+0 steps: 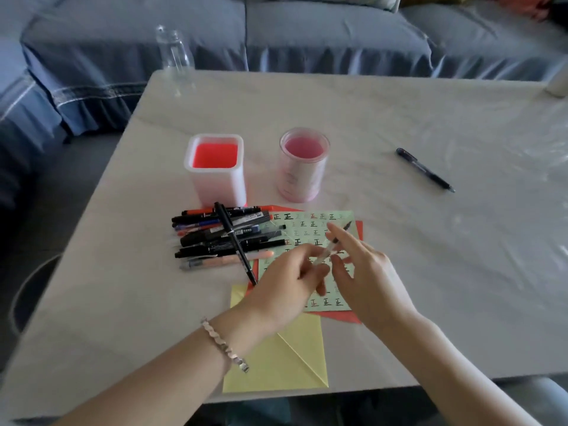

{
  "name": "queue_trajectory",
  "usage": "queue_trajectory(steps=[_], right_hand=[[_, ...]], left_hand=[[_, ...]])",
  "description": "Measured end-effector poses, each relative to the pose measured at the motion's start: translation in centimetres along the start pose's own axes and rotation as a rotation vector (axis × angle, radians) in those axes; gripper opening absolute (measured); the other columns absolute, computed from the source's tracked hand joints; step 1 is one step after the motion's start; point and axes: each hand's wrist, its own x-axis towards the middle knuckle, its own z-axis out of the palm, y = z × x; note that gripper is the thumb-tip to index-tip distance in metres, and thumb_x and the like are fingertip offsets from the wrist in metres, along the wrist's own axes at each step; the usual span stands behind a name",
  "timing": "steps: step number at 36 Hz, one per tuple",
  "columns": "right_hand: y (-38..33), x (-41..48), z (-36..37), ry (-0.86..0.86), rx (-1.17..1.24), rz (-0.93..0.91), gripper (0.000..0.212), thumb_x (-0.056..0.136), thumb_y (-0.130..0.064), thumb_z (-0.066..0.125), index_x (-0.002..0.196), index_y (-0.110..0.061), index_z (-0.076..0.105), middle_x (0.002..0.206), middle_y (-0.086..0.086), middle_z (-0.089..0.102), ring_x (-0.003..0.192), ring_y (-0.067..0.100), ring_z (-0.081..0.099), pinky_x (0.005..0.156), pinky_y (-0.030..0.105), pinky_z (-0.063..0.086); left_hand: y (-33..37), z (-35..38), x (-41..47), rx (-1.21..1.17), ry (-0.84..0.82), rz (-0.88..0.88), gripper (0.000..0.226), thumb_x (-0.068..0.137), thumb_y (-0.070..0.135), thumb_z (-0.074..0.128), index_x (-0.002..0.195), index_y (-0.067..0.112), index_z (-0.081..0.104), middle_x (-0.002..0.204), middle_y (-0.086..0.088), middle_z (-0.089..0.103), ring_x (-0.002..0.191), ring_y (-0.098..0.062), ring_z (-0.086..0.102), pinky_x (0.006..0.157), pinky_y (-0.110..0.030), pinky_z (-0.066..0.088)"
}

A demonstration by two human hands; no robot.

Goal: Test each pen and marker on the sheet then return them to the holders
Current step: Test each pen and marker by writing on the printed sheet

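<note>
Both hands meet over the pale green sheet (313, 224), which is covered in rows of written marks. My left hand (289, 284) pinches the lower end of a clear-barrelled pen (333, 242). My right hand (362, 272) holds the same pen higher up, its fingers partly spread. The pen's dark tip points up and to the right. A heap of several pens and markers (224, 238) lies left of the sheet. Behind it stand a square white holder (215, 167) and a round pink holder (302, 167), both with nothing in them.
A lone dark pen (425, 170) lies on the table at the right. Yellow paper (285, 361) and orange paper (344, 316) lie under the green sheet. A clear bottle (173, 53) stands at the table's far left corner. A blue sofa (307, 35) runs behind.
</note>
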Motion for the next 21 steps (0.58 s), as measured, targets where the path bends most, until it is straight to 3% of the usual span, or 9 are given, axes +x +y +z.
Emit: queue_trajectory(steps=[2, 4, 5, 6, 7, 9, 12, 16, 21], right_hand=[[-0.3, -0.1, -0.2, 0.017, 0.060, -0.020, 0.050, 0.090, -0.015, 0.049, 0.132, -0.041, 0.042, 0.112, -0.011, 0.064, 0.092, 0.012, 0.063, 0.075, 0.031, 0.051], [0.1, 0.1, -0.6, 0.031, 0.094, 0.010, 0.049, 0.089, -0.015, 0.050, 0.128, -0.044, 0.042, 0.103, -0.017, 0.066, 0.083, 0.008, 0.063, 0.073, 0.030, 0.052], [0.6, 0.4, -0.9, 0.040, 0.090, 0.035, 0.048, 0.088, -0.015, 0.050, 0.127, -0.043, 0.042, 0.101, -0.018, 0.066, 0.080, 0.008, 0.062, 0.073, 0.030, 0.052], [1.4, 0.9, -1.3, 0.050, 0.070, 0.063, 0.047, 0.088, -0.016, 0.051, 0.127, -0.040, 0.042, 0.103, -0.017, 0.066, 0.079, 0.007, 0.061, 0.074, 0.029, 0.051], [2.4, 1.6, -1.8, 0.063, 0.035, 0.086, 0.045, 0.088, -0.016, 0.051, 0.127, -0.036, 0.043, 0.107, -0.014, 0.065, 0.080, 0.007, 0.059, 0.075, 0.028, 0.050], [5.1, 3.6, -2.9, 0.094, -0.075, 0.117, 0.041, 0.087, -0.014, 0.053, 0.127, -0.024, 0.048, 0.119, -0.005, 0.060, 0.094, 0.011, 0.056, 0.079, 0.026, 0.044], [9.8, 7.7, -5.0, 0.127, -0.255, 0.195, 0.038, 0.087, -0.011, 0.053, 0.125, -0.009, 0.051, 0.132, 0.009, 0.050, 0.121, 0.026, 0.044, 0.096, 0.033, 0.036], [14.0, 12.4, -7.4, 0.122, -0.407, 0.365, 0.040, 0.087, -0.007, 0.047, 0.127, -0.005, 0.046, 0.132, 0.013, 0.046, 0.122, 0.034, 0.038, 0.098, 0.040, 0.032], [16.1, 14.6, -7.8, 0.085, -0.481, 0.479, 0.041, 0.085, -0.003, 0.041, 0.126, -0.007, 0.046, 0.127, 0.017, 0.050, 0.121, 0.035, 0.040, 0.098, 0.039, 0.031]], left_hand=[[-0.3, -0.6, 0.1, 0.177, 0.135, 0.039, 0.015, 0.097, 0.025, 0.046, 0.106, 0.020, 0.057, 0.064, 0.003, 0.058, 0.049, -0.009, 0.046, 0.051, -0.025, 0.036], [-0.1, -1.5, 0.4, 0.333, 0.258, 0.087, 0.021, 0.098, 0.027, 0.043, 0.110, 0.017, 0.057, 0.075, 0.005, 0.061, 0.065, -0.007, 0.055, 0.051, -0.014, 0.031], [-0.1, -2.0, 0.6, 0.408, 0.301, 0.110, 0.024, 0.098, 0.026, 0.042, 0.112, 0.015, 0.058, 0.095, 0.000, 0.060, 0.070, -0.009, 0.056, 0.054, -0.013, 0.032], [0.0, -2.4, 0.8, 0.471, 0.333, 0.135, 0.025, 0.097, 0.025, 0.043, 0.113, 0.014, 0.059, 0.081, 0.000, 0.063, 0.072, -0.011, 0.056, 0.057, -0.013, 0.035], [0.1, -2.8, 1.2, 0.527, 0.360, 0.170, 0.025, 0.097, 0.023, 0.045, 0.111, 0.011, 0.061, 0.078, 0.011, 0.051, 0.075, -0.017, 0.057, 0.063, -0.016, 0.040], [0.3, -3.6, 2.1, 0.669, 0.395, 0.255, 0.019, 0.093, 0.015, 0.051, 0.102, 0.006, 0.065, 0.083, -0.003, 0.060, 0.073, -0.023, 0.058, 0.066, -0.034, 0.049], [0.4, -4.2, 3.6, 0.820, 0.417, 0.349, 0.017, 0.085, 0.005, 0.059, 0.098, 0.005, 0.069, 0.077, -0.004, 0.062, 0.068, -0.025, 0.060, 0.063, -0.037, 0.051], [0.4, -4.6, 4.8, 0.891, 0.408, 0.367, 0.021, 0.077, -0.002, 0.067, 0.097, 0.006, 0.071, 0.076, -0.003, 0.063, 0.067, -0.024, 0.061, 0.062, -0.040, 0.052], [-0.3, -4.4, 5.3, 0.930, 0.399, 0.400, 0.025, 0.073, -0.002, 0.072, 0.096, 0.007, 0.071, 0.074, 0.000, 0.061, 0.065, -0.023, 0.060, 0.060, -0.040, 0.052]])
